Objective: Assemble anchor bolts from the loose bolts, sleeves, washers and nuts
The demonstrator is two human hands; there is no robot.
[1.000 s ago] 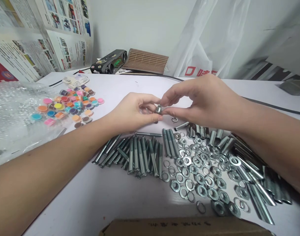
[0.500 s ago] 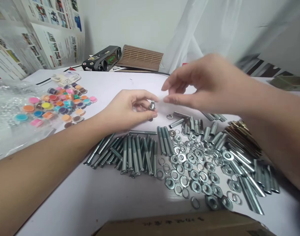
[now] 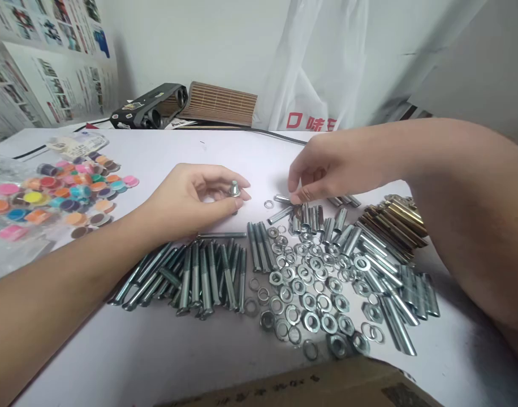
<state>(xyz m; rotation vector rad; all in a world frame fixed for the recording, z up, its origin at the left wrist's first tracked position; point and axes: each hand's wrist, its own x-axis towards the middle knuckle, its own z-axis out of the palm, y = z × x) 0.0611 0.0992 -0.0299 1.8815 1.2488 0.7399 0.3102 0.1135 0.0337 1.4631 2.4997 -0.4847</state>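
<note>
My left hand (image 3: pixel 208 192) is closed round a bolt (image 3: pixel 234 188), its threaded tip pointing up with a ring or nut low on the thread. Most of its shaft is hidden in the fingers. My right hand (image 3: pixel 316 172) reaches down to the table with thumb and fingertips on one end of a short metal tube (image 3: pixel 282 199). Just below that hand several short tubes (image 3: pixel 312 219) stand or lean together. A loose washer (image 3: pixel 268 204) lies between the hands. Nearer me spread many nuts and washers (image 3: pixel 312 294), with long bolts (image 3: pixel 206 277) piled to their left.
Brass-coloured pieces (image 3: pixel 392 226) and longer silver tubes (image 3: pixel 397 325) lie at the right. A plastic bag and small coloured pots (image 3: pixel 72 195) are at the left. A cardboard box flap (image 3: pixel 284 387) is at the front edge. A black case (image 3: pixel 151 106) and bamboo mat (image 3: pixel 223 103) stand behind.
My right hand has moved away from the left and come down onto the short tube. The left hand still holds the bolt. The view has shifted a little to the right.
</note>
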